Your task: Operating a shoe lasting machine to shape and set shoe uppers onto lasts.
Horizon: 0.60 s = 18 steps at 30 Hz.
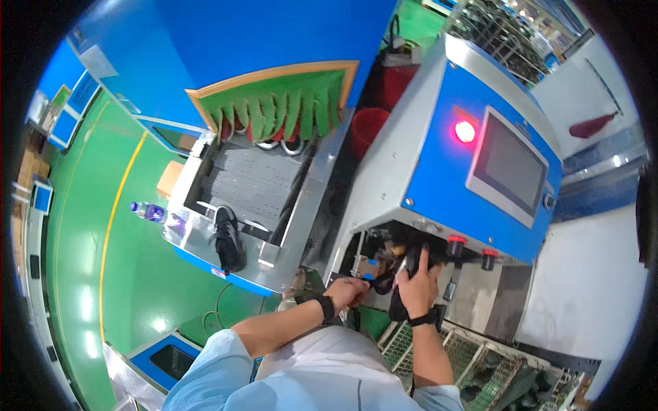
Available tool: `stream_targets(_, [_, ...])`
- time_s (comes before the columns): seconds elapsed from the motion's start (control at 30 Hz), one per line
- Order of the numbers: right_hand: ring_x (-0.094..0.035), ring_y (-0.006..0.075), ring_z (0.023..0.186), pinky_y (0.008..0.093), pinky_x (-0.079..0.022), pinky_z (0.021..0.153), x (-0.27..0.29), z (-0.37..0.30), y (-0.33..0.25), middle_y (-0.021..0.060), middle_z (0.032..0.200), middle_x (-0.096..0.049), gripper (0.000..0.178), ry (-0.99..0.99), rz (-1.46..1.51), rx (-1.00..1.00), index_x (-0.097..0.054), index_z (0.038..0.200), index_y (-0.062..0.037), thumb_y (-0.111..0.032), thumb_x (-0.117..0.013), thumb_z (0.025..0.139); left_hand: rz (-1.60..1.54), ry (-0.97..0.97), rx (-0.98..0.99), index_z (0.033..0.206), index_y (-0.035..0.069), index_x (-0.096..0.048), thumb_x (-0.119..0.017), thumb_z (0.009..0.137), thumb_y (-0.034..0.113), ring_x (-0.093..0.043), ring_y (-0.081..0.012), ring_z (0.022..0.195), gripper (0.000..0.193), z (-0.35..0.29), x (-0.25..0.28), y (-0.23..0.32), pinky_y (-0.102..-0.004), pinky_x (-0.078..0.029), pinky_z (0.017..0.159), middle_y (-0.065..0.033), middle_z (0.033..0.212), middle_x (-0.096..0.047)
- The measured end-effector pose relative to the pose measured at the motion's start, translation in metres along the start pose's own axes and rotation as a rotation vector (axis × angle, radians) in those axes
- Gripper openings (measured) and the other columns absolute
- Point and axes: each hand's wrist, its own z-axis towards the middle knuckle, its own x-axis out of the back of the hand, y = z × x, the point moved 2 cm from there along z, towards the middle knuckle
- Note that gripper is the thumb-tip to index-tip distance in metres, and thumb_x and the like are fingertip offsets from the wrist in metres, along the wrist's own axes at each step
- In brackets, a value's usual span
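My right hand (418, 291) grips a black shoe (397, 305) in front of the dark opening under the blue and white machine (439, 171). Its index finger stretches along the shoe, and the palm hides part of it. Just left of that, my left hand (346, 294) is closed, fingertips pinched by the shoe's dark edge; what lies between them is too small to make out. Metal and blue parts (370, 266) show inside the opening. Another black shoe (227, 240) rests on the near end of the conveyor frame to the left.
A grey conveyor belt (247, 175) runs into a blue housing behind green strips (288, 109), with shoes (291, 145) underneath. Red-capped knobs (456, 245) jut below the machine's screen (508, 168). A red bin (369, 130) stands behind; a wire cart (473, 356) is at lower right. A bottle (147, 211) sits left.
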Motion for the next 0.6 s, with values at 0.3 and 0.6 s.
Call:
stream_targets(0.3, [-0.060, 0.0526, 0.096, 0.0566, -0.051, 0.077, -0.010, -0.024, -0.004, 0.0341, 0.130, -0.045, 0.086, 0.139, 0.052, -0.072, -0.022, 0.158, -0.0270, -0.028, -0.066, 0.084, 0.164, -0.079, 0.103, 0.100, 0.001, -0.067, -0.057, 0.098, 0.021, -0.062, -0.0158, 0.065, 0.022, -0.015, 0.011, 0.005, -0.0297, -0.046, 0.056, -0.0069, 0.076, -0.065])
stream_targets(0.6, [-0.043, 0.0585, 0.124, 0.0569, -0.042, 0.099, -0.017, -0.155, 0.038, 0.0415, 0.137, -0.037, 0.073, 0.276, 0.255, 0.158, -0.044, 0.147, -0.0065, -0.024, -0.075, 0.083, 0.269, -0.505, 0.244, 0.133, 0.006, -0.044, -0.057, 0.095, 0.057, -0.066, -0.0153, 0.071, 0.064, -0.053, -0.018, 0.013, -0.0297, -0.054, 0.063, -0.0100, 0.090, -0.070])
